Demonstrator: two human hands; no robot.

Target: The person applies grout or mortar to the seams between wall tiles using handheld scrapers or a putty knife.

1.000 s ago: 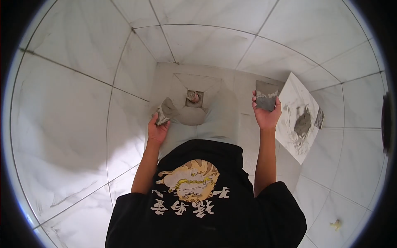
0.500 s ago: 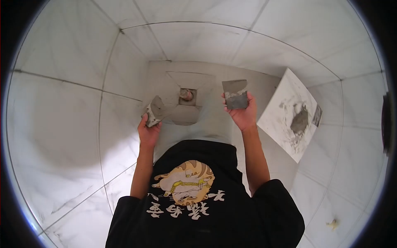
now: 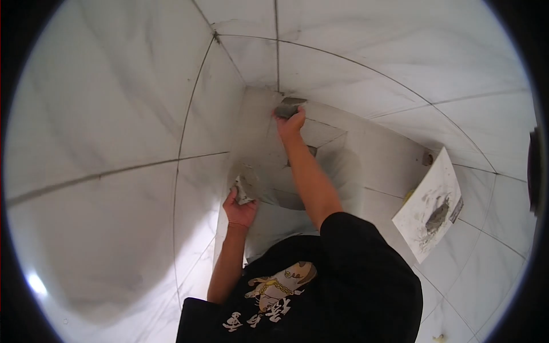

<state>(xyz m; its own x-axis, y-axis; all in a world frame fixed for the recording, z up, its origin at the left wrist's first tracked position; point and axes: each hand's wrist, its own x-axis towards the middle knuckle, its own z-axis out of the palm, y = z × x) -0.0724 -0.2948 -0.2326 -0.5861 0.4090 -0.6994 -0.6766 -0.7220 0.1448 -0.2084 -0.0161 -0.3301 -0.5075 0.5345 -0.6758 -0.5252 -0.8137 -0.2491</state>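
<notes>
My left hand (image 3: 240, 212) is closed round the edge of a white piece (image 3: 243, 191) smeared with grey cement paste, low beside the left wall. Its exact kind I cannot tell. My right hand (image 3: 291, 124) reaches forward and grips a dark grey flat scraper (image 3: 291, 107), held close to the base of the far tiled wall, near the corner. Below that arm, the square recess (image 3: 311, 151) in the floor is partly hidden by my right forearm. Sloping cut tiles (image 3: 326, 131) surround the recess.
At the right, a white tile (image 3: 412, 220) leans tilted, with a heap of grey cement paste (image 3: 438, 216) on it and a small dark plate at its edge. Tiled walls (image 3: 120, 120) enclose the narrow corner on the left and far sides. A small pale scrap (image 3: 439, 338) lies at the lower right.
My right hand has moved forward and left with the scraper, from beside the recess to the far wall's base. My left hand still holds the paste-covered piece. The view has turned.
</notes>
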